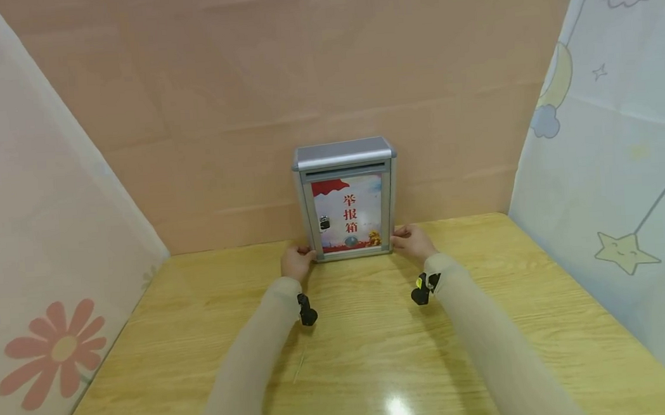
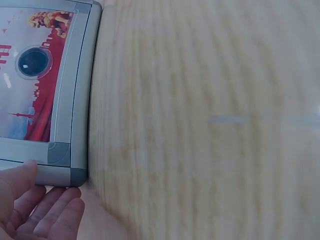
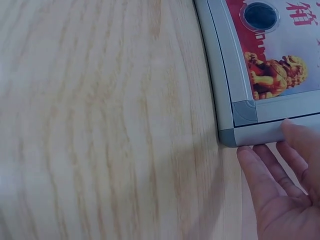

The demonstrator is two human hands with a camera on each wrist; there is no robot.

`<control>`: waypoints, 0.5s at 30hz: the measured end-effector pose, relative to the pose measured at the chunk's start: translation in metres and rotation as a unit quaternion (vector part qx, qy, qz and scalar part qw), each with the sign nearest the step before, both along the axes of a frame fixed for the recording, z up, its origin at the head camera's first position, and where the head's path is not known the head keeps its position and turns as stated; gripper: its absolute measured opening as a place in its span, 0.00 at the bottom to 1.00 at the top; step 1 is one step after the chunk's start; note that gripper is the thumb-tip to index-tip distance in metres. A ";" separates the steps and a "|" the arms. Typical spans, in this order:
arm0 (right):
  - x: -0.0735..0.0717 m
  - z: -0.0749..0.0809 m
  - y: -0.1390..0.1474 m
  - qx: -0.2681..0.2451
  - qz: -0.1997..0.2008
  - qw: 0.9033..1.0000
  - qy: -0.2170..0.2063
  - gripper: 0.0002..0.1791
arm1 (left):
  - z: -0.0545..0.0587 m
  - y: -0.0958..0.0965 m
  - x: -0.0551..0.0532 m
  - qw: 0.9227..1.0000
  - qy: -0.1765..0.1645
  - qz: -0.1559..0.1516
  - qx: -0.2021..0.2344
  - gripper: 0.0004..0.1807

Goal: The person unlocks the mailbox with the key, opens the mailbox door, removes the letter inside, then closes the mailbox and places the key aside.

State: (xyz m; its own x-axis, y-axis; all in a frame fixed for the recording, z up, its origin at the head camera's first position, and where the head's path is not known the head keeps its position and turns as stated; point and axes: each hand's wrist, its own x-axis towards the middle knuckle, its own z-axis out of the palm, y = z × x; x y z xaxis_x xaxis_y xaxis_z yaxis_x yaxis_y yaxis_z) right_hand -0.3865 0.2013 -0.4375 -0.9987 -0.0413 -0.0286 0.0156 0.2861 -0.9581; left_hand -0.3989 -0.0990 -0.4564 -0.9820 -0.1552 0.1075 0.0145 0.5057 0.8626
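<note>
A grey metal mailbox [image 1: 366, 199] stands upright at the back of the table, against the backdrop. Its front has a printed panel with red characters, a slot near the top and a small lock [image 1: 324, 223] at the left. My left hand [image 1: 298, 262] holds its lower left side; in the left wrist view the thumb touches the front frame and the fingers [image 2: 55, 212] lie along the side. On the opposite lower side, my right hand [image 1: 415, 243] grips likewise, thumb at the front edge, fingers [image 3: 257, 172] against the side wall.
The wooden table [image 1: 363, 332] spreads in front of the mailbox, with a glare spot near its front. A tan backdrop [image 1: 220, 144] rises behind. Patterned white sheets flank it, with a flower [image 1: 63, 348] at left and a star [image 1: 627, 251] at right.
</note>
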 end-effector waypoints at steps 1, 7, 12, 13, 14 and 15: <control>-0.001 0.000 0.001 0.001 0.005 1.000 -0.001 0.20 | 0.000 0.000 -0.001 1.000 0.001 -0.004 -0.001 0.13; -0.003 0.003 0.007 0.027 0.028 0.999 -0.004 0.19 | 0.001 -0.004 -0.005 1.000 0.010 -0.021 -0.016 0.11; 0.002 0.008 0.009 0.043 0.051 0.998 0.001 0.17 | -0.001 -0.010 -0.009 0.999 0.013 -0.044 -0.020 0.10; 0.003 0.009 0.009 0.044 0.057 0.997 0.002 0.17 | -0.001 -0.011 -0.010 0.998 0.013 -0.049 -0.022 0.10; 0.004 0.010 0.009 0.049 0.060 0.997 0.003 0.16 | -0.001 -0.013 -0.012 0.998 0.012 -0.054 -0.023 0.09; 0.004 0.011 0.009 0.050 0.063 0.997 0.003 0.16 | -0.001 -0.014 -0.013 0.998 0.011 -0.060 -0.023 0.09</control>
State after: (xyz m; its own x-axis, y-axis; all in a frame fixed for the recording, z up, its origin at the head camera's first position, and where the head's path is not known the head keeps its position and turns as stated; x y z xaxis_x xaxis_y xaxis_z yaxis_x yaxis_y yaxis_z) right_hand -0.3824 0.2105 -0.4262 -0.9861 -0.1627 -0.0334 -0.0314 0.3797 -0.9246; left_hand -0.4119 -0.1132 -0.4574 -0.9905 -0.0319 0.1341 0.0960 0.5385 0.8371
